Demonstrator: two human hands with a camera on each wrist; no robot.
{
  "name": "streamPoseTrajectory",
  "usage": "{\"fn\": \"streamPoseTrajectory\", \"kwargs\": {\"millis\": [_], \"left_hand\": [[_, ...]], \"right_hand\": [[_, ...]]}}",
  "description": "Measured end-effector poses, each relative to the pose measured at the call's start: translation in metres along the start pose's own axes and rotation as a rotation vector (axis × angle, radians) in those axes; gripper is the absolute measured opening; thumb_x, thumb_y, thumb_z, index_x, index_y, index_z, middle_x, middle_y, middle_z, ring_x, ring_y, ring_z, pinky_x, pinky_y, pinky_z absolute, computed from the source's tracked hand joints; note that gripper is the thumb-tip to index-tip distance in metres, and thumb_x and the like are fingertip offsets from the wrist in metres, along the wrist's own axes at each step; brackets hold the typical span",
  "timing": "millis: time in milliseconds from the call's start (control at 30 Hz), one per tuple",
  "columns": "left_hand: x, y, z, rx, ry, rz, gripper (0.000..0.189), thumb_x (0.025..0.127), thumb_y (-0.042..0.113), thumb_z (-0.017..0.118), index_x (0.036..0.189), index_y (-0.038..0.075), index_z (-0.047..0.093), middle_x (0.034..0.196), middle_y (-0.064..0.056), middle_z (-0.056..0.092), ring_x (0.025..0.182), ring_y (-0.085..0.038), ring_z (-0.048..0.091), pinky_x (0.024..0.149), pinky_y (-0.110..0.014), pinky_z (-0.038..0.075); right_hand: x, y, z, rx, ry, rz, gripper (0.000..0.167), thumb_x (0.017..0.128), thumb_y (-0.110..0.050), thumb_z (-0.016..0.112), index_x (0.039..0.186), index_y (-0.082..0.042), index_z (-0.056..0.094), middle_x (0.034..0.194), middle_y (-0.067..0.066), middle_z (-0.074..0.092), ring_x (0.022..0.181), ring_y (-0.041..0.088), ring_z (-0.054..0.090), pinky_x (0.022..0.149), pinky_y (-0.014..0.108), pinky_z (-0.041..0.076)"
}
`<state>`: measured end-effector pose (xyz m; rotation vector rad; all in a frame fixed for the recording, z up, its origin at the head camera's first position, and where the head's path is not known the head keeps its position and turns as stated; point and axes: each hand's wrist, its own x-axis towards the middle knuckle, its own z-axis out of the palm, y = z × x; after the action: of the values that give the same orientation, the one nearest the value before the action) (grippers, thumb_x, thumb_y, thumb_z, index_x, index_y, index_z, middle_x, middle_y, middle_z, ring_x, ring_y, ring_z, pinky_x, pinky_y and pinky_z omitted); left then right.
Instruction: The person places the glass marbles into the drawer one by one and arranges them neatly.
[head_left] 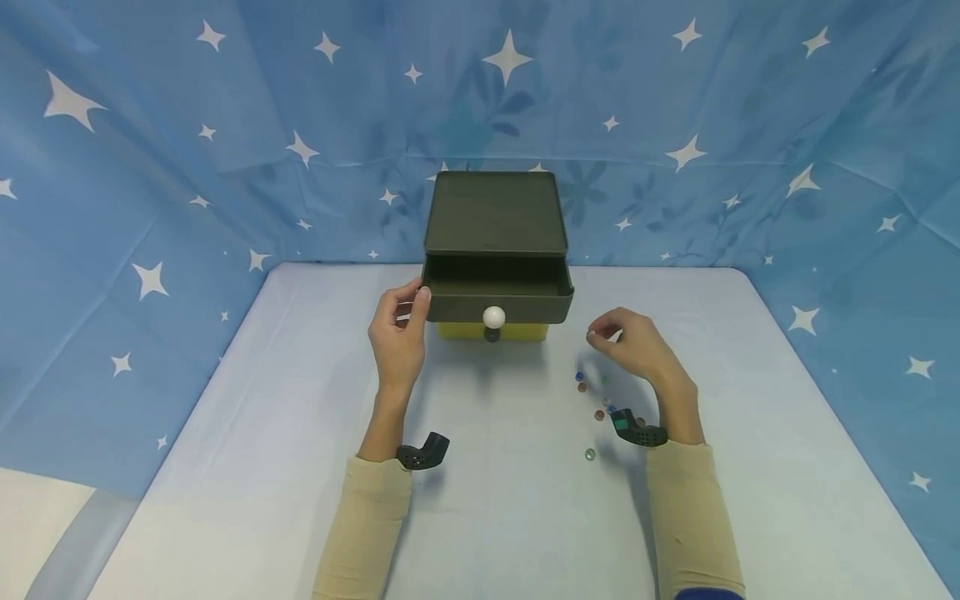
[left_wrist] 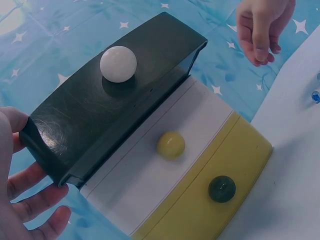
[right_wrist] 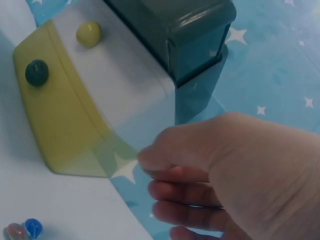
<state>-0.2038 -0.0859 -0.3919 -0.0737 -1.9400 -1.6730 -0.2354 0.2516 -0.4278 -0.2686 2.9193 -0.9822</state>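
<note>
A small drawer box stands at the back of the table, with its top dark green drawer (head_left: 450,308) pulled out and a white ball knob (head_left: 493,317) on the front. My left hand (head_left: 401,337) grips the left end of that drawer, the thumb at the front corner. In the left wrist view the other fingers (left_wrist: 42,197) spread below it. Right of the box, apart from it, hovers my right hand (head_left: 633,342), its fingers loosely bent and thumb near the index finger; nothing shows between them. Several small glass marbles (head_left: 590,454) lie on the table under and in front of it.
Below the dark drawer are a white drawer (left_wrist: 135,170) with a yellow knob and a yellow drawer (left_wrist: 240,155) with a dark knob. A blue curtain (head_left: 360,108) with white stars hangs behind the white table (head_left: 487,517) and along its sides.
</note>
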Motion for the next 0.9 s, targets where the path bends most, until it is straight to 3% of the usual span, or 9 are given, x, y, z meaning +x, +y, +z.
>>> {"fn": "streamPoseTrajectory", "kwargs": {"millis": [67,300,533,767,900], "left_hand": [[-0.001,0.006,-0.001,0.003,0.003,0.000,0.027,0.099,0.014,0.062,0.119,-0.003,0.067,0.110,-0.021,0.067,0.095,-0.027,0.062,0.074,-0.017,0.046],[0.000,0.004,-0.001,-0.009,0.003,0.000,0.026,0.099,0.014,0.063,0.119,-0.003,0.068,0.110,-0.021,0.067,0.094,-0.026,0.062,0.074,-0.019,0.046],[0.000,0.004,-0.001,-0.010,0.002,-0.004,0.027,0.099,0.015,0.063,0.119,-0.003,0.068,0.110,-0.021,0.067,0.096,-0.030,0.063,0.077,-0.033,0.048],[0.005,-0.032,0.001,-0.009,0.011,0.042,0.028,0.097,0.029,0.067,0.117,0.011,0.071,0.108,-0.008,0.070,0.093,-0.019,0.064,0.073,-0.032,0.050],[0.005,-0.032,0.002,-0.011,0.012,0.022,0.027,0.098,0.023,0.066,0.118,0.007,0.070,0.110,-0.013,0.069,0.096,-0.027,0.064,0.074,-0.026,0.048]], "right_hand": [[0.000,-0.003,-0.001,0.007,0.027,-0.020,0.026,0.097,-0.024,0.061,0.111,-0.003,0.069,0.110,0.016,0.068,0.101,0.030,0.062,0.087,0.046,0.051],[-0.003,-0.010,-0.003,-0.006,0.121,-0.083,0.023,0.098,-0.022,0.062,0.108,-0.003,0.070,0.106,0.014,0.068,0.097,0.029,0.062,0.085,0.043,0.049],[-0.006,-0.021,-0.002,0.010,0.279,-0.182,0.022,0.098,-0.020,0.063,0.106,-0.001,0.071,0.102,0.014,0.067,0.090,0.026,0.062,0.079,0.038,0.049],[-0.009,-0.033,-0.001,0.030,0.400,-0.270,0.019,0.098,-0.019,0.064,0.106,-0.003,0.071,0.100,0.011,0.067,0.084,0.021,0.059,0.071,0.026,0.046],[-0.011,-0.041,0.000,0.061,0.457,-0.317,0.016,0.096,-0.015,0.067,0.104,-0.002,0.071,0.099,0.011,0.067,0.083,0.020,0.059,0.070,0.016,0.044]]}}
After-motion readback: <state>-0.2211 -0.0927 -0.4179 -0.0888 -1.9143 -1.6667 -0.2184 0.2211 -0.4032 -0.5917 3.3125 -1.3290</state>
